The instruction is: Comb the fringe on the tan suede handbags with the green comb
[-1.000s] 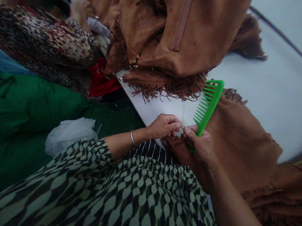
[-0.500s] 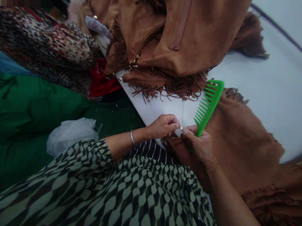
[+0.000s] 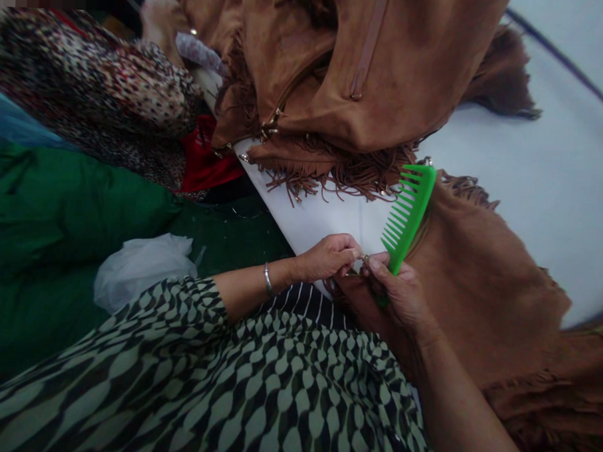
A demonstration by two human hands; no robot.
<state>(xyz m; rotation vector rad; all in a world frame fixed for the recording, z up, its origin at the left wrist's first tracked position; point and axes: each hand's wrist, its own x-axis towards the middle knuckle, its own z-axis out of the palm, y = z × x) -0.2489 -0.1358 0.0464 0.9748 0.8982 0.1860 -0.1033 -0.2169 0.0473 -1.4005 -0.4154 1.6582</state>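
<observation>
My right hand (image 3: 403, 290) is closed around the handle of a green wide-toothed comb (image 3: 416, 208), which points up with its teeth to the left. The same hand's thumb and forefinger meet at a small shiny metal piece (image 3: 365, 258), too small to tell its kind. From the left, my left hand (image 3: 330, 257) pinches at this piece with closed fingertips. Beneath and beside the right hand lies a brown suede-like garment (image 3: 483, 280) with fringes, its near part hidden by my hand and forearm.
More brown fringed garments (image 3: 388, 63) with zips and metal fittings are heaped on the white table (image 3: 568, 184). A person in a spotted sleeve (image 3: 152, 99) is at the left. Beside the table edge are green cloth (image 3: 72, 203) and a whitish plastic bag (image 3: 139, 272).
The comb's head has tilted slightly left. The small metal piece has turned between my fingertips, and both hands stay close together at nearly the same spot.
</observation>
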